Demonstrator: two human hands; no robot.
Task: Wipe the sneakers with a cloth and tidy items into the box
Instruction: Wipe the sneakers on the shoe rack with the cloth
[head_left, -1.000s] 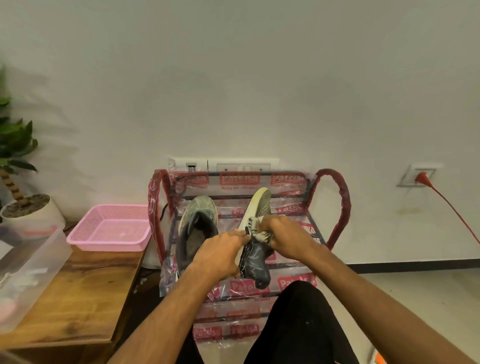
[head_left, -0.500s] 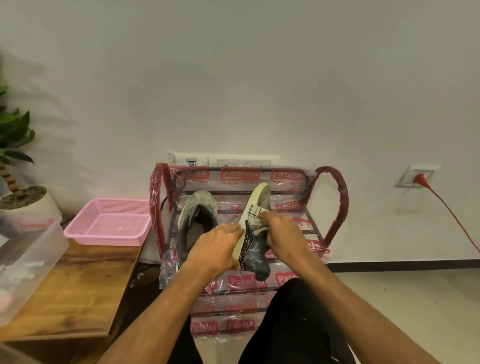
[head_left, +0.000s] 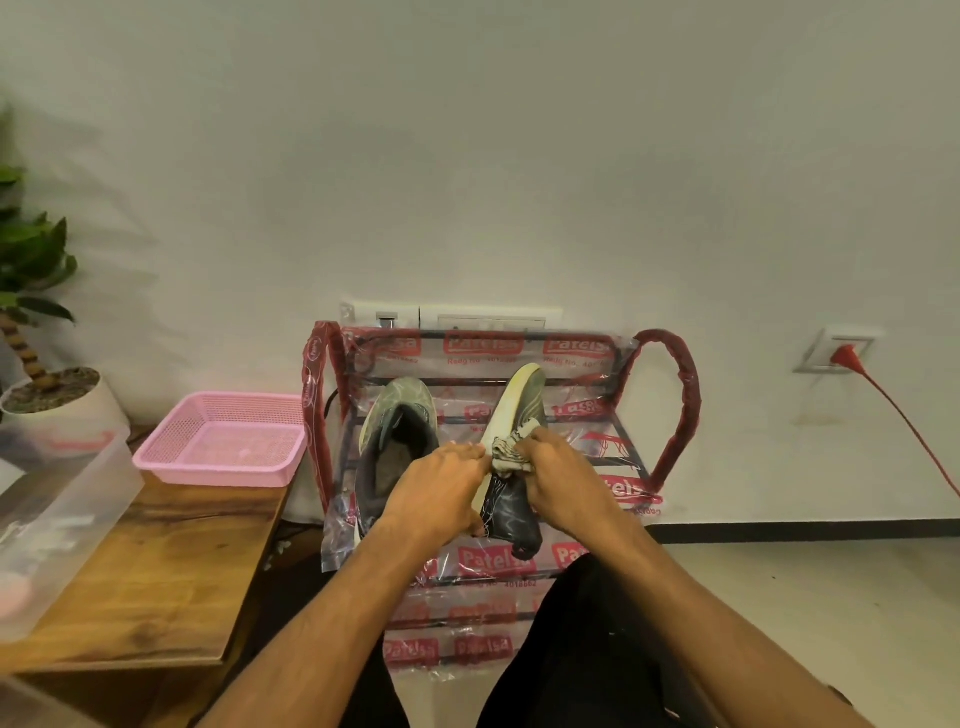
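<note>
Two grey-green sneakers are over a plastic-wrapped metal rack (head_left: 675, 405). The left sneaker (head_left: 397, 441) rests on the rack with its opening facing me. The right sneaker (head_left: 517, 410) is tipped on its side, pale sole to the left, dark heel low. My left hand (head_left: 436, 493) grips that sneaker by its sole edge near the heel. My right hand (head_left: 563, 483) presses a bunched pale cloth (head_left: 511, 451) against its side. A clear plastic box (head_left: 62, 514) stands on the wooden table (head_left: 156, 566) at the left.
A pink mesh basket (head_left: 223, 441) sits on the table's far end beside the rack. A potted plant (head_left: 57, 400) stands behind the clear box. A red plug and cable (head_left: 852, 361) hang from a wall socket at the right. My dark-trousered legs fill the bottom.
My right hand with the cloth has slid slightly along the side of the tilted sneaker. My left hand keeps its hold. The camera view has shifted a little.
</note>
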